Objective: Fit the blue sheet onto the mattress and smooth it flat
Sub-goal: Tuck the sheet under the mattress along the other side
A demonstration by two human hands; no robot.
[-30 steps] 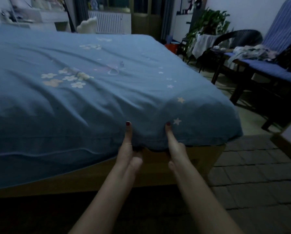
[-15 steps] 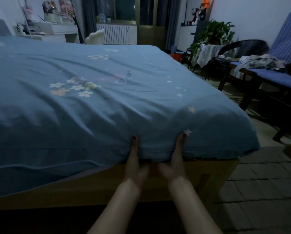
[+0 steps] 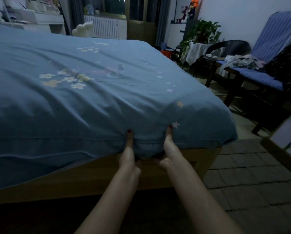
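Note:
A blue sheet (image 3: 84, 105) with pale flowers and stars covers the mattress, with soft creases running across its top. Its near edge hangs over the mattress side above the wooden bed frame (image 3: 84, 179). My left hand (image 3: 128, 152) and my right hand (image 3: 169, 147) grip that edge side by side near the bed's right corner. Each thumb lies up on the outside of the cloth, and the fingers are hidden under the bunched edge. Left of my hands the sheet edge hangs loose over the frame.
A dark wooden bench (image 3: 259, 78) with a blue cushion and clothes stands to the right. Behind it are a dark chair (image 3: 229, 46) and a potted plant (image 3: 202, 32). A radiator (image 3: 104, 28) and a white desk (image 3: 40, 19) stand at the far wall. Brick-patterned floor (image 3: 242, 174) lies at the right.
My hands have stayed on the same stretch of sheet edge, and the cloth between them is bunched lower over the frame. The view has shifted slightly.

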